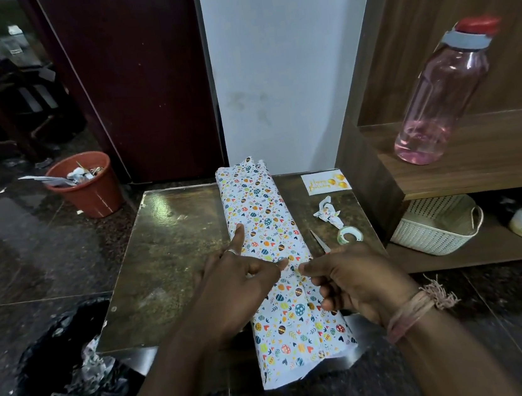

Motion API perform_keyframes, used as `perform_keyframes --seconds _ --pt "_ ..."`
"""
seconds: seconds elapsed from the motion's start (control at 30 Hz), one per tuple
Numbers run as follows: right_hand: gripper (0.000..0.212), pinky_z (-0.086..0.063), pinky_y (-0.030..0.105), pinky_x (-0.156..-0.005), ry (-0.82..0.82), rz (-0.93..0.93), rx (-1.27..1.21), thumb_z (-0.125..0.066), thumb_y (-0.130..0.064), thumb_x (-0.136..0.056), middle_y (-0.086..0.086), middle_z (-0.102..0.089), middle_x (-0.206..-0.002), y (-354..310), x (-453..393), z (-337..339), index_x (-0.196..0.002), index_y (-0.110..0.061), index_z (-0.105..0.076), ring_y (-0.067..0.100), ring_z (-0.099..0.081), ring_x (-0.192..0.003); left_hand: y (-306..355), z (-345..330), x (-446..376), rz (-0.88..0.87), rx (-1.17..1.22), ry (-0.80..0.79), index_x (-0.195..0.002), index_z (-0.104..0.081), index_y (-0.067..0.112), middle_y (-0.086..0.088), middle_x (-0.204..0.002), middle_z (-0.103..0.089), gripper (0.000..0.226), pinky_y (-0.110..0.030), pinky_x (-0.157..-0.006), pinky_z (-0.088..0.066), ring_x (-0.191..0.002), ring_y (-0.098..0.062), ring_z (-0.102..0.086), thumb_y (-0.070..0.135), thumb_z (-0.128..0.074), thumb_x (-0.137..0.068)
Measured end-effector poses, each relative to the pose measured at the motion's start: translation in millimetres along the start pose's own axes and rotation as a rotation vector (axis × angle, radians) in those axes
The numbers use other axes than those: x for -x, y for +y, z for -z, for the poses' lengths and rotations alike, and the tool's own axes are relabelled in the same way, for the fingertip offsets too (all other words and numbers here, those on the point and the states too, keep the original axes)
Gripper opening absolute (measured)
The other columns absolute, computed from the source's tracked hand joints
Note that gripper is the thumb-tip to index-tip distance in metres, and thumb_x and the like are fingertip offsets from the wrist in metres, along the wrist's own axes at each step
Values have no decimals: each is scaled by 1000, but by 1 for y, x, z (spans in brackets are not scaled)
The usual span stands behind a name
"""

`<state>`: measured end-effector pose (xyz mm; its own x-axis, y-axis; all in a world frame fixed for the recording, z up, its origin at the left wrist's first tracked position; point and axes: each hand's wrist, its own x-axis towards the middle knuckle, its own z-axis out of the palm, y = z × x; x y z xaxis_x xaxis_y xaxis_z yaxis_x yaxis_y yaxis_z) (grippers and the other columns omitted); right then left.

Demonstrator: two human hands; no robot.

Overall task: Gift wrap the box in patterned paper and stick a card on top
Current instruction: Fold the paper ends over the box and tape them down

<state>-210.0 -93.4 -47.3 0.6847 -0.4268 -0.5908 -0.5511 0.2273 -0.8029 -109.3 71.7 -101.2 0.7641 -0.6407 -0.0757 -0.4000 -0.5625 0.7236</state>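
The long box wrapped in egg-patterned paper [267, 230] lies lengthwise on the small table [167, 252], its near end hanging over the table's front edge. My left hand [240, 282] presses its straight index finger on the paper's left edge, and its thumb points at the middle seam. My right hand [352, 282] pinches a small pale piece of tape [296, 269] at the seam between thumb and forefinger. The birthday card [327, 182] lies flat at the table's far right corner.
A tape roll [349, 234], a crumpled paper scrap [327, 212] and scissor blades [320, 241] lie right of the box. A red bin [87, 189] and a black bag [64, 370] stand on the floor to the left. A shelf with a pink bottle [441, 93] and a basket [434, 229] is on the right.
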Motion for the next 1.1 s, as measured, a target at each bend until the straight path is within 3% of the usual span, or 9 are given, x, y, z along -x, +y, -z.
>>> perform_keyframes --seconds 0.07,0.13,0.3,0.43,0.63,0.73,0.83,1.0,1.1 --pt "16 -47 25 -42 8 2 3 -78 -3 -84 8 -54 -57 1 -1 1 -87 6 -65 14 -47 -39 2 0 1 3 -33 26 -81 -68 70 3 -161 -41 29 -58 -123 -14 -157 -5 -2 90 -50 -70" --pt "15 -47 25 -42 13 11 19 -76 -2 -84 9 -54 -58 1 -1 1 -87 7 -65 14 -48 -39 3 0 2 10 -33 46 -92 -62 78 10 -167 -21 39 -57 -123 -16 -156 -4 -2 98 -52 -60" --pt "18 -45 24 -43 31 31 100 -76 -5 -84 9 -53 -52 2 1 1 -74 2 -63 18 -48 -37 4 -1 3 -4 -30 98 -87 -58 82 7 -167 -18 35 -53 -122 -24 -156 -7 -12 93 -58 -53" --pt "18 -44 23 -42 34 33 145 -76 -6 -85 9 -53 -50 1 2 1 -75 2 -63 20 -49 -36 10 1 6 10 -25 99 -82 -56 83 22 -161 -7 28 -54 -122 -23 -155 -11 -20 86 -63 -55" --pt "19 -39 19 -39 71 99 287 -78 -12 -85 9 -59 -53 0 2 1 -88 4 -69 20 -58 -38 12 1 5 27 -19 113 -85 -58 82 25 -159 -3 31 -55 -122 -23 -155 -12 -19 84 -66 -55" --pt "14 -39 19 -40 114 155 410 -78 -18 -85 9 -67 -59 -1 3 -3 -85 -6 -71 21 -66 -44 18 1 7 67 -32 121 -81 -58 80 23 -164 -6 29 -57 -122 -21 -154 -12 -23 69 -80 -65" --pt "15 -40 20 -40 140 176 477 -77 -19 -84 7 -67 -56 0 2 -5 -81 -5 -72 23 -69 -46 20 -1 7 63 -35 155 -78 -56 82 21 -165 -8 31 -55 -120 -25 -152 -13 -27 69 -81 -64" --pt "21 -39 19 -40 109 131 456 -77 -18 -84 10 -65 -53 0 1 -2 -81 0 -68 22 -62 -40 21 -2 7 63 -8 174 -77 -57 80 15 -168 -13 36 -55 -120 -26 -153 -16 -27 63 -85 -64" --pt "29 -45 27 -48 84 70 350 -84 -17 -80 10 -59 -47 1 -3 4 -74 -1 -60 23 -55 -37 21 -4 7 63 25 193 -86 -68 70 13 -168 -15 32 -56 -121 -25 -154 -14 -24 56 -88 -65"
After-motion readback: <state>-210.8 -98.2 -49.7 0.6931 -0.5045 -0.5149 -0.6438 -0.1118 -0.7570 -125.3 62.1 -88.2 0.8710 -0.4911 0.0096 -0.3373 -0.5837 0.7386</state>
